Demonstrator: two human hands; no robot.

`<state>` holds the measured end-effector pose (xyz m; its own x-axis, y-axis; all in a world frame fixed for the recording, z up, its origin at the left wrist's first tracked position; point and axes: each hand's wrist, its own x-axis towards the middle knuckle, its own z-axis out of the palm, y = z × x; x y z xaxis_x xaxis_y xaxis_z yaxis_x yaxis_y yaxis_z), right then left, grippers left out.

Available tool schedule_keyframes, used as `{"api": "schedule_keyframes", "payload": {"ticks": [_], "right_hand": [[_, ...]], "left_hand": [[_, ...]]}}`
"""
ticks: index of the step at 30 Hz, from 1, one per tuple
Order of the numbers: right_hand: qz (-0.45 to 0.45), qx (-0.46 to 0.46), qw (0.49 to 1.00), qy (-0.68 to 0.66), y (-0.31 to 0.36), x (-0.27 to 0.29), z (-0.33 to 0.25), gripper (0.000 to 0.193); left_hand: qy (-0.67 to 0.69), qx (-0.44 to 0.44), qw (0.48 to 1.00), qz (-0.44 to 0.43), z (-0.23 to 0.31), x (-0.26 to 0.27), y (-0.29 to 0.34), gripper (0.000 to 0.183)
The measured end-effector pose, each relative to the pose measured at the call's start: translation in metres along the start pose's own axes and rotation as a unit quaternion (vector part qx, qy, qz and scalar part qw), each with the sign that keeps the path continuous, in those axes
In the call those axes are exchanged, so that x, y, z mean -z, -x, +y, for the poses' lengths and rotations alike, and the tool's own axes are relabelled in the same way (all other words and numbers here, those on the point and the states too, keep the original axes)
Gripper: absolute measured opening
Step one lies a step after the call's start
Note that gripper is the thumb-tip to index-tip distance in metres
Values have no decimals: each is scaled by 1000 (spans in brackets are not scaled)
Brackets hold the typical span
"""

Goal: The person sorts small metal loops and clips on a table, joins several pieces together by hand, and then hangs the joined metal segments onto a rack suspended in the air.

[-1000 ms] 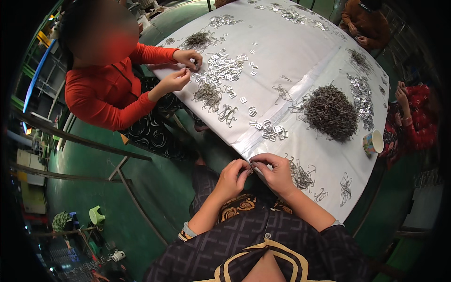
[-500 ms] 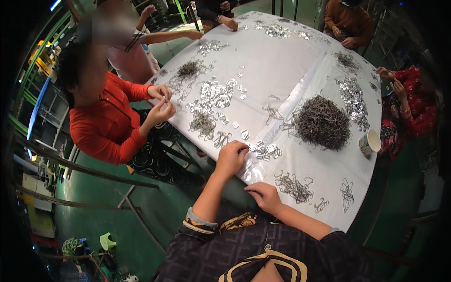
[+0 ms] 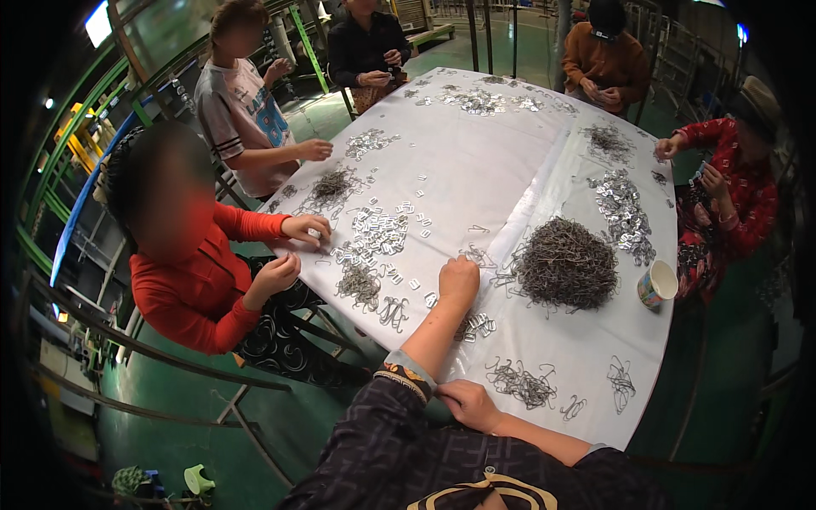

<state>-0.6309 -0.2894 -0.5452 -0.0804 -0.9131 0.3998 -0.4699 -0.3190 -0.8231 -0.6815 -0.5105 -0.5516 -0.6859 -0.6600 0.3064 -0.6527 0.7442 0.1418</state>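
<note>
My left hand (image 3: 460, 281) is stretched over the white-covered table (image 3: 476, 177). Its fingers curl down beside a few loose bent wire hooks (image 3: 478, 255); what they hold, if anything, is hidden. Under that forearm lies a small group of flat silver slotted metal pieces (image 3: 479, 326), partly covered by the arm. My right hand (image 3: 470, 405) rests at the near table edge, thumb and fingers pinched together, and anything between them is too small to make out. Just right of it is a loose pile of wire hooks (image 3: 522, 384).
A big heap of dark wire hooks (image 3: 567, 263) lies right of centre, with a paper cup (image 3: 658, 286) beyond it. More slotted pieces (image 3: 378, 231) spread at left. Around the table sit several people, the nearest in a red top (image 3: 189, 293). A green stool (image 3: 198, 479) stands lower left.
My left hand has moved forward from the slotted pieces toward the loose hooks. My right hand stays near the table edge. The person in red has lowered one hand toward the table.
</note>
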Motion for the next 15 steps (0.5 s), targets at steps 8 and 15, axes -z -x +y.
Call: {"api": "schedule_keyframes", "payload": {"ticks": [8, 15], "right_hand": [[6, 12, 1000, -1, 0, -3, 3, 19], [0, 9, 1000, -4, -1, -2, 0, 19]], "left_hand": [[24, 6, 1000, -3, -6, 4, 14, 8], [53, 39, 997, -31, -2, 42, 61, 8]]}}
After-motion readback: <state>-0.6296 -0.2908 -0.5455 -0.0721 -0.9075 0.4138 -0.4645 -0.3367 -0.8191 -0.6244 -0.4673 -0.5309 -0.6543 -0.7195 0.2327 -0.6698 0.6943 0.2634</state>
